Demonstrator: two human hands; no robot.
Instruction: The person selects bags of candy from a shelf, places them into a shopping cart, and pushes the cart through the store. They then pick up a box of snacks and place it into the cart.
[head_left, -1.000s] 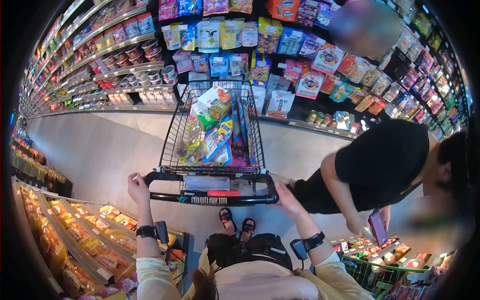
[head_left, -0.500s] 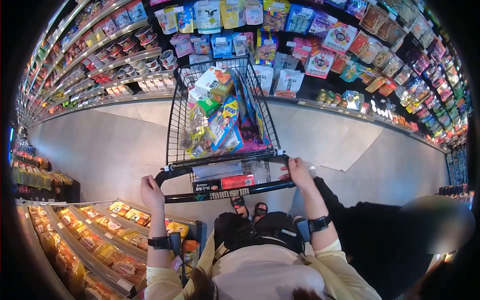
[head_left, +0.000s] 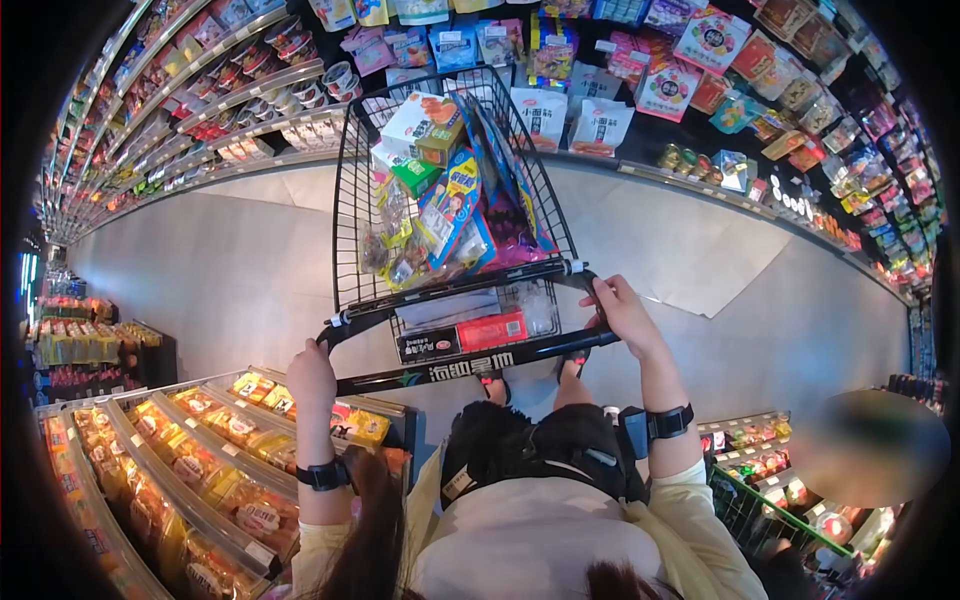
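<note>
A black wire shopping cart (head_left: 345,200) stands in front of me, its handle bar (head_left: 545,352) running across my body. My left hand (head_left: 312,375) is closed around the handle's left end. At the right end, my right hand (head_left: 622,315) is wrapped on the side of the handle frame. Inside the basket lie a white box (head_left: 412,122), a green packet (head_left: 415,178), a blue-and-yellow snack bag (head_left: 455,195) and several other bags. Below, behind the handle, a red-and-black package (head_left: 490,332) rests on a lower rack.
Ahead runs a shelf with hanging snack bags (head_left: 600,125); cup-filled shelves (head_left: 290,50) curve along the left. A slanted display of packaged food (head_left: 190,460) stands near my left arm. At lower right are a blurred person (head_left: 870,450) and a green wire cart (head_left: 745,505).
The cart's handle has turned slightly, its right end now farther forward, and the shelf ahead is nearer. A dark-clothed person beside my right arm has moved away, uncovering a green cart.
</note>
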